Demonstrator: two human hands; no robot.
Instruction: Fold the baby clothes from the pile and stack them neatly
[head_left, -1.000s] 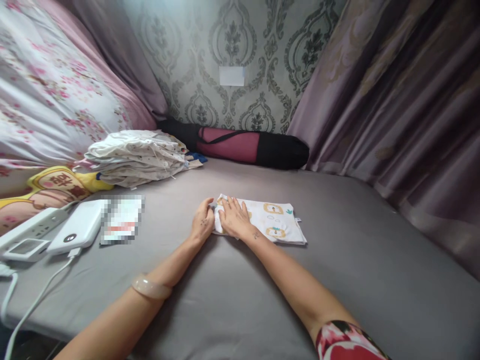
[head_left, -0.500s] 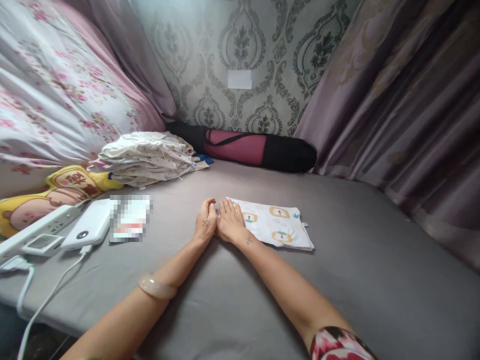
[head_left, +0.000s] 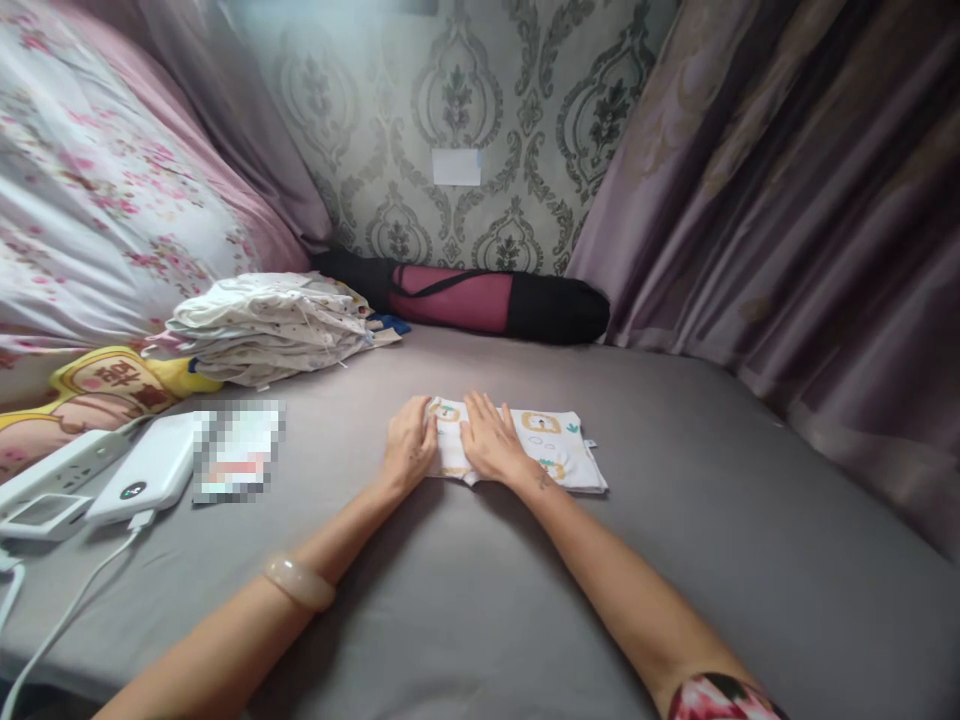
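A folded white garment [head_left: 562, 455] with an orange and green print lies flat on the grey sheet in front of me, a small tag showing at its right edge. My left hand [head_left: 410, 440] is closed at its left edge, fingers curled and thumb against the fabric; the fingertips are partly hidden. Flat on top, around the garment's middle, rests my right hand [head_left: 491, 437], open with its fingers stretched forward.
A pile of light clothes [head_left: 270, 325] sits at the back left. Beyond lies a maroon and black long bag [head_left: 450, 300] along the wall. At left are a white power bank [head_left: 154, 465], a power strip [head_left: 60, 475], a blurred packet [head_left: 240, 450] and a yellow cushion [head_left: 112, 385].
My right hand has slid rightward over the garment, away from my left hand. The garment's left part, covered before, now shows between the hands. The view has shifted slightly right.
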